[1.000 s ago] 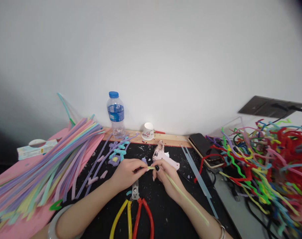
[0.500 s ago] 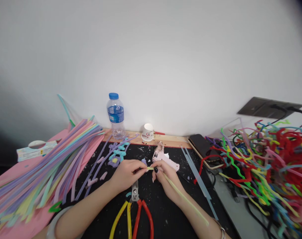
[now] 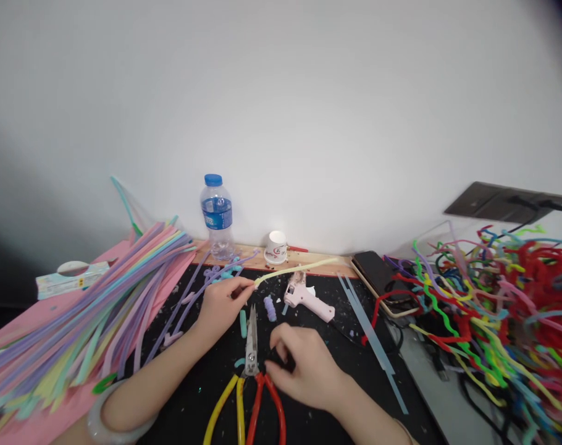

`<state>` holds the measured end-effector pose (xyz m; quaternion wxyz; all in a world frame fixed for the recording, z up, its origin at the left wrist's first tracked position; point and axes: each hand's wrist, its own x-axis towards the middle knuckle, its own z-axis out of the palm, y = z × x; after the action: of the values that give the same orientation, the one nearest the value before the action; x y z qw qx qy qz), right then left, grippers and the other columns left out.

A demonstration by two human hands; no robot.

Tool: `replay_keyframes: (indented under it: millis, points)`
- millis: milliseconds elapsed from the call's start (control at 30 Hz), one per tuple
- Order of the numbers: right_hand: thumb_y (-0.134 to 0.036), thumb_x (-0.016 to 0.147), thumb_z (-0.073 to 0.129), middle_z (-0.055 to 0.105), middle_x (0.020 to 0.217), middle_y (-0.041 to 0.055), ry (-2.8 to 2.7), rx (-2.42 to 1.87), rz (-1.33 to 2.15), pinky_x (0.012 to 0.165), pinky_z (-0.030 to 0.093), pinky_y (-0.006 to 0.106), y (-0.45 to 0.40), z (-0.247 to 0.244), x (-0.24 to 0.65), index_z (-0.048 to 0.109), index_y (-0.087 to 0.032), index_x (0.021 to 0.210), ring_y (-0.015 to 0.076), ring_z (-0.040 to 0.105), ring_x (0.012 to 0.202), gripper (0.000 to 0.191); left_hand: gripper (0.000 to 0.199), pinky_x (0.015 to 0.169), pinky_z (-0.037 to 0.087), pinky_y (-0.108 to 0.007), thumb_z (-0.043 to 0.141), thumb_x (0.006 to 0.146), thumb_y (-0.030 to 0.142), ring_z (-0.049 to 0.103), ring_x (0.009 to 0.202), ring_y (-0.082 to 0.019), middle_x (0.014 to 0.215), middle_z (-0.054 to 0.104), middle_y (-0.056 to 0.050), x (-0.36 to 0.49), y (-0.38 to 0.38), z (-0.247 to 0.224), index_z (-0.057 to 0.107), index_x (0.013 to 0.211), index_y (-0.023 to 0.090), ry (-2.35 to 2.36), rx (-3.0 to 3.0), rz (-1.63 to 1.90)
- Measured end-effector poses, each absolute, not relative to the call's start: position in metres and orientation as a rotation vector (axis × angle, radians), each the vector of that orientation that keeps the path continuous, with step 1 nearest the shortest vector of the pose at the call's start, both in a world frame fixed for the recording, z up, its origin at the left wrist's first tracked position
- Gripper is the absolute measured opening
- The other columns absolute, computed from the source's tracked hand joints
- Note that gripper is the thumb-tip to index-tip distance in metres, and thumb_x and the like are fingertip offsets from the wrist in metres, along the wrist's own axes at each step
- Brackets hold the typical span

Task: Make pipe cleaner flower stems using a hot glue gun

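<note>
My left hand (image 3: 225, 304) pinches one end of a pale yellow pipe cleaner (image 3: 304, 266), which stretches off to the right above the mat. My right hand (image 3: 304, 364) hovers beside the red handle of the scissors (image 3: 252, 358), its fingers curled but apart, with nothing seen in them. The scissors point away from me, with one yellow and one red handle. Beyond the blades lie a coiled purple pipe cleaner piece (image 3: 270, 308) and a short teal piece (image 3: 243, 323). A pale pink glue gun (image 3: 311, 301) rests past my right hand.
Pastel pipe cleaners (image 3: 100, 309) are heaped at left on pink sheets. A bottle (image 3: 218, 216) and a paper cup (image 3: 276, 247) stand by the wall. Clear glue sticks (image 3: 371, 337), a phone (image 3: 378, 278) and a tangle of colourful pipe cleaners (image 3: 498, 315) are at right.
My right hand has let go of the yellow pipe cleaner and moved down toward the scissors. My left hand has moved up and left, and the pipe cleaner now points away to the right.
</note>
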<state>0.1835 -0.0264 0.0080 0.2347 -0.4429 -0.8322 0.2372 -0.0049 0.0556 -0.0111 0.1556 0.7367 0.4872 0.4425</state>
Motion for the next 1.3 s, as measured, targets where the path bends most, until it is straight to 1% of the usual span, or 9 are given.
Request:
replay_keyframes:
  millis: [167, 333, 500, 667, 800, 967, 1100, 1167, 1300]
  points:
    - [-0.04, 0.071, 0.062, 0.061, 0.068, -0.0018, -2.547, -1.08, 0.517, 0.058, 0.038, 0.025, -0.041, 0.003, 0.166, 0.055, -0.021, 0.088, 0.0154, 0.057, 0.059, 0.027, 0.015, 0.056, 0.044, -0.024, 0.057, 0.081, 0.027, 0.059, 0.052, -0.013, 0.062, 0.067, 0.002, -0.006, 0.056, -0.011, 0.067, 0.075, 0.018, 1.455, 2.065, 1.239]
    - [-0.062, 0.063, 0.061, 0.066, 0.065, 0.0024, -2.681, -1.206, 0.431, 0.057, 0.042, 0.03, -0.05, -0.009, 0.151, 0.057, -0.02, 0.085, 0.0221, 0.062, 0.058, 0.048, 0.014, 0.056, 0.043, -0.024, 0.057, 0.079, 0.027, 0.058, 0.051, -0.014, 0.058, 0.065, 0.002, -0.005, 0.057, -0.01, 0.065, 0.073, 0.018, 1.496, 2.009, 1.249]
    - [-0.05, 0.058, 0.063, 0.066, 0.066, 0.005, -2.658, -1.446, 0.389, 0.056, 0.047, 0.034, -0.059, -0.008, 0.137, 0.056, -0.02, 0.084, 0.0262, 0.063, 0.057, 0.04, 0.014, 0.055, 0.044, -0.024, 0.057, 0.079, 0.027, 0.059, 0.049, -0.014, 0.056, 0.064, 0.002, -0.006, 0.06, -0.011, 0.065, 0.074, 0.017, 1.507, 1.859, 1.246]
    - [-0.041, 0.059, 0.06, 0.067, 0.07, 0.0136, -2.627, -1.714, 0.432, 0.055, 0.048, 0.042, -0.066, 0.006, 0.124, 0.056, -0.015, 0.092, 0.0321, 0.063, 0.059, 0.042, 0.015, 0.055, 0.044, -0.025, 0.056, 0.079, 0.029, 0.06, 0.049, -0.014, 0.056, 0.064, 0.002, -0.007, 0.062, -0.012, 0.065, 0.074, 0.017, 1.521, 1.823, 1.234]
    - [-0.022, 0.055, 0.059, 0.068, 0.077, 0.0193, -2.642, -1.856, 0.558, 0.051, 0.047, 0.04, -0.067, 0.017, 0.117, 0.055, -0.012, 0.101, 0.0344, 0.065, 0.061, 0.047, 0.017, 0.055, 0.044, -0.025, 0.056, 0.079, 0.031, 0.06, 0.049, -0.015, 0.055, 0.064, 0.002, -0.008, 0.063, -0.014, 0.065, 0.073, 0.017, 1.52, 1.8, 1.242]
    - [-0.021, 0.055, 0.056, 0.067, 0.069, 0.0131, -2.475, -1.85, 0.717, 0.045, 0.04, 0.032, -0.065, 0.028, 0.133, 0.052, -0.014, 0.095, 0.0292, 0.063, 0.054, 0.041, 0.018, 0.055, 0.045, -0.024, 0.058, 0.079, 0.033, 0.06, 0.049, -0.014, 0.059, 0.066, 0.001, -0.008, 0.065, -0.016, 0.065, 0.073, 0.017, 1.498, 1.697, 1.243]
    - [-0.014, 0.06, 0.052, 0.057, 0.06, -0.001, -2.129, -1.619, 1.002, 0.04, 0.031, 0.022, -0.052, 0.036, 0.168, 0.042, -0.022, 0.078, 0.0135, 0.049, 0.049, 0.022, 0.019, 0.055, 0.046, -0.024, 0.059, 0.077, 0.034, 0.06, 0.05, -0.013, 0.066, 0.069, -0.001, -0.008, 0.067, -0.016, 0.064, 0.073, 0.016, 1.465, 1.61, 1.269]
    - [-0.007, 0.055, 0.052, 0.052, 0.058, -0.0056, -2.017, -1.522, 1.272, 0.036, 0.026, 0.019, -0.041, 0.041, 0.186, 0.038, -0.022, 0.076, 0.0088, 0.04, 0.045, 0.03, 0.019, 0.055, 0.046, -0.024, 0.06, 0.076, 0.034, 0.06, 0.049, -0.013, 0.067, 0.069, 0.0, -0.008, 0.068, -0.016, 0.064, 0.073, 0.016, 1.463, 1.582, 1.279]
    - [-0.002, 0.054, 0.051, 0.045, 0.06, -0.0081, -1.815, -1.385, 1.563, 0.034, 0.024, 0.015, -0.022, 0.041, 0.212, 0.037, -0.022, 0.07, 0.0051, 0.036, 0.045, 0.03, 0.019, 0.055, 0.046, -0.023, 0.06, 0.076, 0.034, 0.059, 0.049, -0.012, 0.067, 0.069, 0.0, -0.008, 0.068, -0.017, 0.064, 0.073, 0.016, 1.458, 1.571, 1.267]
